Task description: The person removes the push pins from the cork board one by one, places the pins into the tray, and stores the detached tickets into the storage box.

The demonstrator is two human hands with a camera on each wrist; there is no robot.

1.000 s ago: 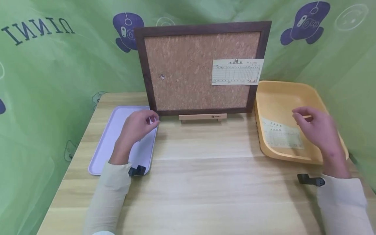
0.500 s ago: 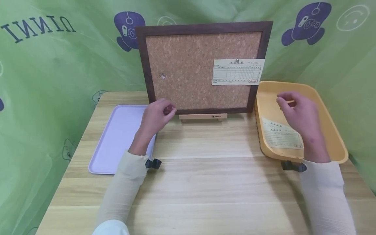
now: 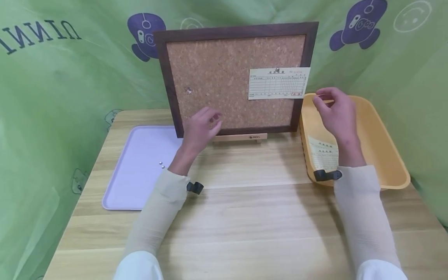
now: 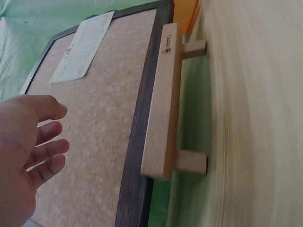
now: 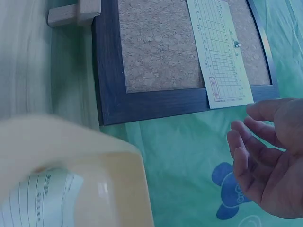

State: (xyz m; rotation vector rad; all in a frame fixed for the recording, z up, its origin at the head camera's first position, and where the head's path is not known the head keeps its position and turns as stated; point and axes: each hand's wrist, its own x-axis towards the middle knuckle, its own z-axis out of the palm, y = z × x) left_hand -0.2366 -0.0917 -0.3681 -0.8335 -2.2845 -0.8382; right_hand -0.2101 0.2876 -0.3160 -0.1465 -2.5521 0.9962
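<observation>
A dark-framed cork board (image 3: 231, 83) leans upright on a small wooden stand (image 3: 241, 137). Toward its right edge hangs a printed receipt slip (image 3: 276, 85), fixed at the top by a small pin (image 3: 277, 70) and overlapping the frame. Another shiny pin (image 3: 189, 91) sits in the cork at left. My left hand (image 3: 200, 130) hovers before the board's lower left, fingers loosely bent around nothing; the left wrist view shows the same hand (image 4: 35, 142). Just right of the slip, above the yellow basket, my right hand (image 3: 337, 112) has relaxed, curved fingers. Nothing shows in its fingers in the right wrist view.
A lilac tray (image 3: 120, 186) with two small pins (image 3: 161, 165) lies on the left of the wooden table (image 3: 245, 217). The yellow basket (image 3: 388, 155) on the right holds more slips (image 3: 323, 153). Green printed cloth (image 3: 87, 77) surrounds the table.
Both hands have moved up and inward: the left from over the tray to before the board, the right from over the basket toward the pinned slip. The view has shifted slightly.
</observation>
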